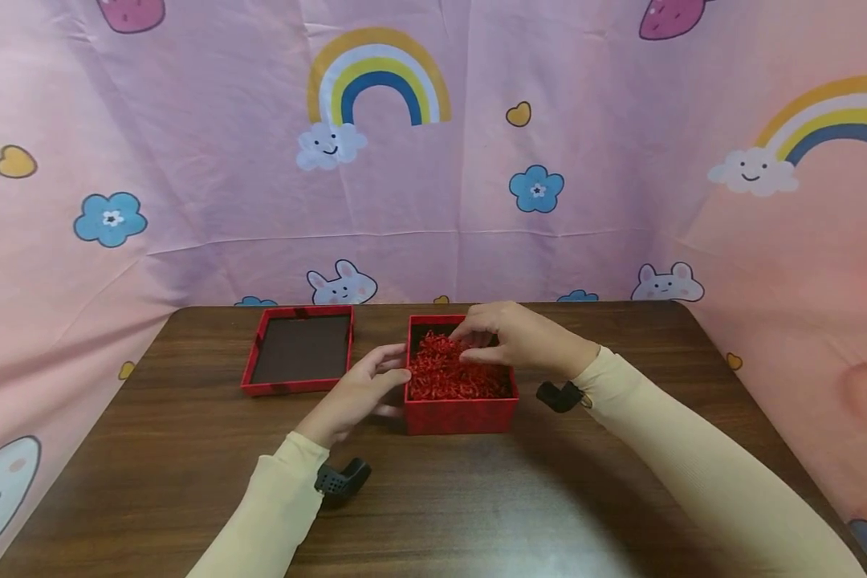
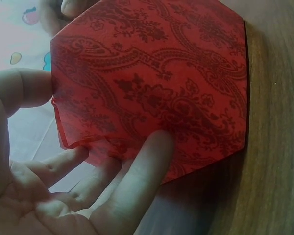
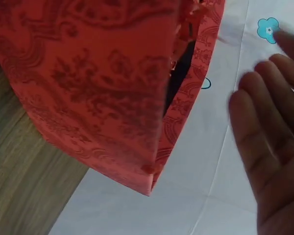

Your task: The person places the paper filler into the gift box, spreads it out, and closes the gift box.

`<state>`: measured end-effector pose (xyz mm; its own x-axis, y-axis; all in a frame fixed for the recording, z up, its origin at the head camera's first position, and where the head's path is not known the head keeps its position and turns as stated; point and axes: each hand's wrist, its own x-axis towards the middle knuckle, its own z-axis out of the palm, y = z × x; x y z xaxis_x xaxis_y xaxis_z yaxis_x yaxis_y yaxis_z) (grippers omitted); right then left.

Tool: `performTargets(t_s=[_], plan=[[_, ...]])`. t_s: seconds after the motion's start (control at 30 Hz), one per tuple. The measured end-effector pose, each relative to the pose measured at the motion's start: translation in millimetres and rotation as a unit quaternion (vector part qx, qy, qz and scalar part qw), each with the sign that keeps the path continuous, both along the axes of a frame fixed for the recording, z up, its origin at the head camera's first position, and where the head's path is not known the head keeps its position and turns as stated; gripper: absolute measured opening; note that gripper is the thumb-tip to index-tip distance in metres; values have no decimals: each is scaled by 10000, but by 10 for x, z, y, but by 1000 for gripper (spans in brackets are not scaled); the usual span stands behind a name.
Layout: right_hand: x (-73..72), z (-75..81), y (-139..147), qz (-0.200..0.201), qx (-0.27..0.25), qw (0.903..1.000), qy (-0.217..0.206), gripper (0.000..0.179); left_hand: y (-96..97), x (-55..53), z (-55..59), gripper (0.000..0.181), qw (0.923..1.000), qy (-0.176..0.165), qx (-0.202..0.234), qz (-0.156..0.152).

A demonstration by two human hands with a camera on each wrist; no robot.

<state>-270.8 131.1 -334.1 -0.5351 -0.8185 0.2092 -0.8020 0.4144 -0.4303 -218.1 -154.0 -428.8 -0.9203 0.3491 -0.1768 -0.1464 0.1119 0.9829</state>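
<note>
- The left hand (image 1: 364, 384) is at the side of a deep red patterned box (image 1: 458, 417); its fingers are spread loosely, unclenched, and rest against the outer wall and the rim. From the head, the box's corner hides some of the fingertips; in the left wrist view the hand is cut off at the left and bottom edges.
- The right hand (image 1: 513, 337) is released, its thumb and fingers parted over a loose heap of red crinkled paper shreds (image 1: 448, 377) inside the box. Whether the fingertips touch the shreds is hard to make out; in the right wrist view the hand is cut off at the right edge and partly blurred.
- The box lies between the two hands; its floor is hidden under the shreds, and the right hand covers part of its far rim.
- A shallow red tray with a dark inner panel (image 1: 301, 351) lies to the left of the left hand and a little farther off; its underside cannot be seen.
- A brown wood-grain desk (image 1: 433, 498) spreads beneath both hands, its near edge out of frame.
- Pale yellow sleeves (image 1: 679, 449) reach up to both hands, cut off at the bottom of the head view.
</note>
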Motion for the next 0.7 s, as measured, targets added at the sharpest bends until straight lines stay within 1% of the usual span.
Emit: performTargets(t_s=[0.1,0.17,0.3,0.37,0.4,0.47,0.57,0.67,0.7], plan=[[6,16,-6,-135,192,9994,-250,27,6,1,0,63,10000,-2,11,23],[1,27,16,-214,190,9992,-267,25,7,3,-2,63,10000,11,21,35],[-18,36,133,-440,-23,9989,-168,24,21,1,-16,63,10000,23,21,40],[-26,31,218,-613,-216,9976,-224,25,24,1,-26,63,10000,13,11,45],[-21,29,263,-716,-340,9962,-352,26,24,2,-30,63,10000,11,5,46],[-8,6,353,-918,-584,9921,-618,29,25,5,-33,65,10000,13,14,45],[29,-81,465,-1189,-877,9843,-966,35,25,10,-27,66,10000,-2,65,53],[74,-246,536,-1571,-1054,9721,-1390,49,27,9,-13,67,9999,-16,110,46],[93,-307,551,-1707,-1111,9659,-1600,55,29,7,-7,67,9999,-13,119,29]])
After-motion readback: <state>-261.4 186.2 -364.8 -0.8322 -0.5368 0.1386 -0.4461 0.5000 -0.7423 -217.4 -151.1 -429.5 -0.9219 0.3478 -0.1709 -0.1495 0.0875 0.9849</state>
